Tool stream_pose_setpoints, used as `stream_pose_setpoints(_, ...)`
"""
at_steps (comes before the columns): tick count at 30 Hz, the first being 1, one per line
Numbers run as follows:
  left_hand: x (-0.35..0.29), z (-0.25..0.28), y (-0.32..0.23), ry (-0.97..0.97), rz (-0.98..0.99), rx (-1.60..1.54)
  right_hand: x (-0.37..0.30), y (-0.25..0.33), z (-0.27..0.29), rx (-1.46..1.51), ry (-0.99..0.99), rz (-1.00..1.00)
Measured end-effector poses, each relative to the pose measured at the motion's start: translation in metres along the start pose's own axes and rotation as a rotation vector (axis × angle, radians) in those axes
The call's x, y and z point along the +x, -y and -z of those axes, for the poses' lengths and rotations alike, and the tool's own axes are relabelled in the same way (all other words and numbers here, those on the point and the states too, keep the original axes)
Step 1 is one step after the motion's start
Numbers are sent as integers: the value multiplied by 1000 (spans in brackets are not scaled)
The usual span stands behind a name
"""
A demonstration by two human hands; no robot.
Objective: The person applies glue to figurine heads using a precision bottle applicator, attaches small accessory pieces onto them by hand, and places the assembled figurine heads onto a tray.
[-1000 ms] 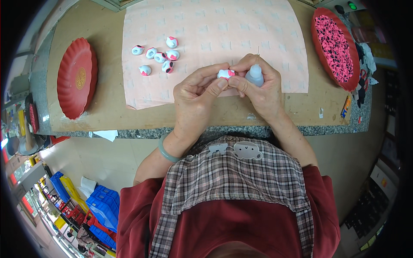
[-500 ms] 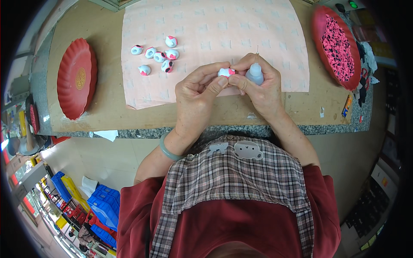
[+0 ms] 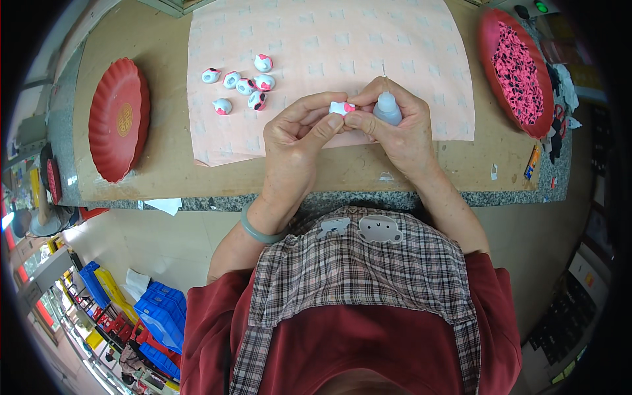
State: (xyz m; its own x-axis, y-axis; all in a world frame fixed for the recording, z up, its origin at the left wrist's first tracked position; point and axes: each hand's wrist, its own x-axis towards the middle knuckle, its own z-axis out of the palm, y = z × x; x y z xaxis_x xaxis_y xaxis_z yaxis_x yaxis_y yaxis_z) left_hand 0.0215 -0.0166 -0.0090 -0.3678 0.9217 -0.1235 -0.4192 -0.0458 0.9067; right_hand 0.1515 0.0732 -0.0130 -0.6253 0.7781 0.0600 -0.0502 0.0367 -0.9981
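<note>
Between the fingertips of both hands is a small white figurine head point(image 3: 338, 108) with a pink patch. My left hand point(image 3: 293, 135) pinches it from the left with thumb and fingers. From the right, the thumb and a finger of my right hand point(image 3: 407, 128) press on it. That same hand also keeps a squeeze bottle point(image 3: 387, 110) with a thin needle tip tucked in its palm, the needle pointing up and away. Left of my hands, several similar white pieces point(image 3: 245, 86) with pink and black parts lie on a pale pink patterned cloth point(image 3: 368, 39).
A red scalloped tray point(image 3: 99, 131) stands at the left of the brown-covered table. Far right, another red tray point(image 3: 485, 41) holds many small pink and black pieces point(image 3: 517, 79). Near it lie scissors point(image 3: 559, 113) and a small orange and blue tube point(image 3: 532, 162). Blue crates point(image 3: 160, 313) stand on the floor at left.
Both hands have shifted slightly left with the figurine head, and the bottle has tilted a little with its needle further left. The loose pieces look unmoved on the cloth.
</note>
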Motion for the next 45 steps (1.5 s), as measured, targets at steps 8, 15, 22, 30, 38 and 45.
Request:
stream_pose_setpoints(8,1,6,3,49,76,-133,0,17,3,159,26,-130)
stream_pose_setpoints(15,-4,-6,0,4,-1,-100,-1,1,0,-136,-24,131)
stream_pose_setpoints(22,-4,-7,-2,-15,11,-81,-4,-2,-4,-120,-64,146)
stream_pose_setpoints(30,2,0,2,20,85,-167,-3,0,-3,-89,-73,102)
stream_pose_setpoints(38,1,5,0,61,147,-273,-2,5,0,-31,-50,90)
stream_pose_setpoints(45,0,7,3,77,65,-166,-5,3,-5,-144,-79,257)
